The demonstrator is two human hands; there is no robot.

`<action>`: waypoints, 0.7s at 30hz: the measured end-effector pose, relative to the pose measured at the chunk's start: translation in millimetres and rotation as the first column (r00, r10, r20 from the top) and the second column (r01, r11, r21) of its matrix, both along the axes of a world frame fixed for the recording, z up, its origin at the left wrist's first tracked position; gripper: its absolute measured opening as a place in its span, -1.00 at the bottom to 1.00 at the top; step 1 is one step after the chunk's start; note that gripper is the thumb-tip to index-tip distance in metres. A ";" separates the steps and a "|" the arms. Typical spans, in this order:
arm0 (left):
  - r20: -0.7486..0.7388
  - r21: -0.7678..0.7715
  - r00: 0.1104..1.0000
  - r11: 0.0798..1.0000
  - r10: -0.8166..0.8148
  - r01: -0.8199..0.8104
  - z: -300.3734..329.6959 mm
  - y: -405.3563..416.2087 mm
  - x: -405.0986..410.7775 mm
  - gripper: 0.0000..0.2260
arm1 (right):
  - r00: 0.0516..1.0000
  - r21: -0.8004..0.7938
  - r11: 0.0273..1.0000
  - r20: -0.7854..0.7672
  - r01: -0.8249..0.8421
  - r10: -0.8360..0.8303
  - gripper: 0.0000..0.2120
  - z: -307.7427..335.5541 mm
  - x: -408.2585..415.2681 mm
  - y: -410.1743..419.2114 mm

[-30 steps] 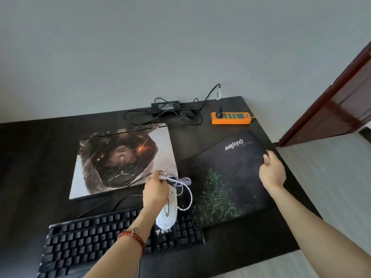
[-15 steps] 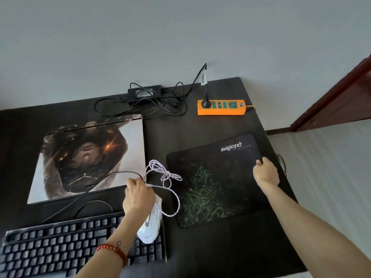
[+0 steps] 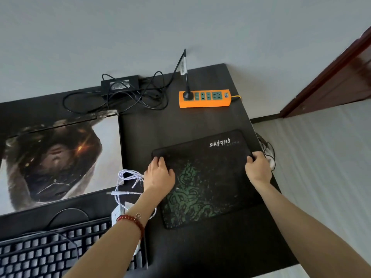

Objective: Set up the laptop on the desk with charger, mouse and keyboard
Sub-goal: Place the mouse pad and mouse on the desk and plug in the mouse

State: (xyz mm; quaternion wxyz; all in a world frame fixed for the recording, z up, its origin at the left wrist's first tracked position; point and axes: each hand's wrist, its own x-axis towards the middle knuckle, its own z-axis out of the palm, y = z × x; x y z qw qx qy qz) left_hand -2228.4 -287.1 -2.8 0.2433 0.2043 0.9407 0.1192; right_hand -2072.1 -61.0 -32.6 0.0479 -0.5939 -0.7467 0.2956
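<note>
Two hands [image 3: 159,174] [image 3: 258,170] on mousepad [image 3: 210,177], mouse cable [image 3: 128,177] beside.

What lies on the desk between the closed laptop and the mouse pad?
Bare dark desk farther back; nearer, the white mouse cable, beside the left hand. Head view.

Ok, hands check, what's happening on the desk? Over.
Left hand flat on black-and-green mouse mat. Right hand grips its right edge. White wired mouse on black keyboard, unplaced.

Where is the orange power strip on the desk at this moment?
In the head view, the orange power strip lies at the far right of the desk, beyond the mouse pad and right of the charger.
</note>
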 end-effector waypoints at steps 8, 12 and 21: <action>0.017 -0.146 0.999 0.989 -0.028 0.030 -16.0 10.9 3.1 -0.45 | 0.999 0.052 0.998 0.039 0.022 -0.024 -0.74 -6.9 13.2 -0.1; 0.011 -0.172 0.993 0.978 -0.120 0.120 -18.5 0.5 7.7 -0.42 | 0.998 0.122 0.993 0.063 0.003 -0.011 -0.75 -6.7 12.8 -1.7; -0.166 0.430 0.986 0.900 0.005 0.068 34.4 -41.3 -6.4 -0.77 | 0.969 0.244 0.939 0.014 -0.243 0.247 -0.63 13.9 -8.9 -73.8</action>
